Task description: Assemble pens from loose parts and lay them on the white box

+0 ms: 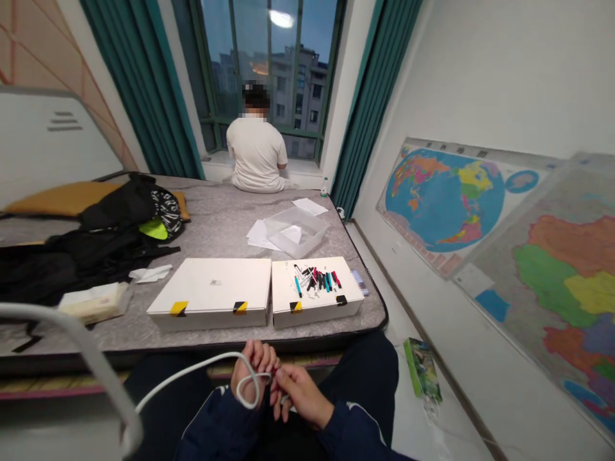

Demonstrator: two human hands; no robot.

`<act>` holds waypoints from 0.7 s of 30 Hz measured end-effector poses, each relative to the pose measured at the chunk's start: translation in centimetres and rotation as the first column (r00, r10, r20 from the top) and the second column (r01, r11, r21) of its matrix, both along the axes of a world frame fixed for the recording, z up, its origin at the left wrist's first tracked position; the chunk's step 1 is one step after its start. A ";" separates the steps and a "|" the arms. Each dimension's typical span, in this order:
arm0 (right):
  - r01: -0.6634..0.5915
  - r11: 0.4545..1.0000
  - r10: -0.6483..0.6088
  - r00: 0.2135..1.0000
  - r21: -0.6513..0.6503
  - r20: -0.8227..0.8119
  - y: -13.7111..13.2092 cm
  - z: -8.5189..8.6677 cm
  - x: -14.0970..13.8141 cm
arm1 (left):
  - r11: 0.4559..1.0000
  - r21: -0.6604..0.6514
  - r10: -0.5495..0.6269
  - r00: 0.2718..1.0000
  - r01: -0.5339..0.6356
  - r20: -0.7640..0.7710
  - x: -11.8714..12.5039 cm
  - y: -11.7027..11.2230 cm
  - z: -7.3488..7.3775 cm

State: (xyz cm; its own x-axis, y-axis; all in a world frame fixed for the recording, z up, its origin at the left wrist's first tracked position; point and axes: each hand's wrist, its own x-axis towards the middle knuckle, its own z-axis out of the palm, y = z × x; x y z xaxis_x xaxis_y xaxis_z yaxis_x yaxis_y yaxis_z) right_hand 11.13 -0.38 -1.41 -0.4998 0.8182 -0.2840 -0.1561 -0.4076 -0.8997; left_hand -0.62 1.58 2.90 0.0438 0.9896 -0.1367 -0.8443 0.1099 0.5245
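Note:
My left hand [252, 374] and my right hand [300, 394] meet low in the middle, over my lap in dark trousers. Both have their fingers curled. A small thin item with a red tip [273, 373] is pinched between them; I cannot make out what it is. A white cable [192, 371] loops over my left hand and runs off to the left. Ahead on the grey mattress [225, 218], a white box [314, 291] carries several loose pens and pen parts [317, 280].
A larger white box [211, 294] lies left of the pen box. Behind them stand a clear plastic tub [295, 230] and papers [262, 234]. Black bags [96, 237] fill the left. A person in a white shirt [257, 153] sits at the window, back turned. Maps [444, 198] lean on the right wall.

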 end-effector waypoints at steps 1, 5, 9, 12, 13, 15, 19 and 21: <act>0.062 0.997 -0.064 0.997 0.049 0.042 0.0 0.3 0.2 | 1.000 -0.007 0.019 0.998 -0.020 -0.063 -0.2 0.1 -0.3; 0.248 0.868 -0.374 0.897 0.431 0.238 -0.5 2.5 1.6 | 0.992 -0.112 0.011 0.946 -0.049 -0.325 -0.1 0.4 -2.4; 0.129 0.713 -0.460 0.828 0.690 0.320 -0.9 5.8 3.1 | 0.954 -0.277 -0.223 0.885 0.113 -0.408 1.2 -0.4 -4.5; 0.076 0.676 -0.452 0.828 0.733 0.331 -1.1 7.3 3.7 | 0.907 -0.341 -0.372 0.848 0.246 -0.378 2.0 -1.4 -5.1; 0.089 0.675 -0.453 0.834 0.733 0.316 -1.1 7.5 3.7 | 0.888 -0.353 -0.421 0.832 0.295 -0.362 2.1 -1.7 -5.0; 0.142 0.687 -0.457 0.847 0.713 0.271 -1.2 7.6 3.8 | 0.846 -0.378 -0.502 0.801 0.377 -0.325 2.1 -1.8 -4.8; 0.327 0.806 -0.439 0.890 0.494 0.127 -0.5 6.9 4.0 | 0.799 -0.421 -0.557 0.794 0.431 -0.245 1.6 -1.3 -4.3; 0.404 0.849 -0.441 0.897 0.342 0.034 0.0 6.4 4.2 | 0.784 -0.432 -0.564 0.801 0.445 -0.200 1.5 -0.9 -4.2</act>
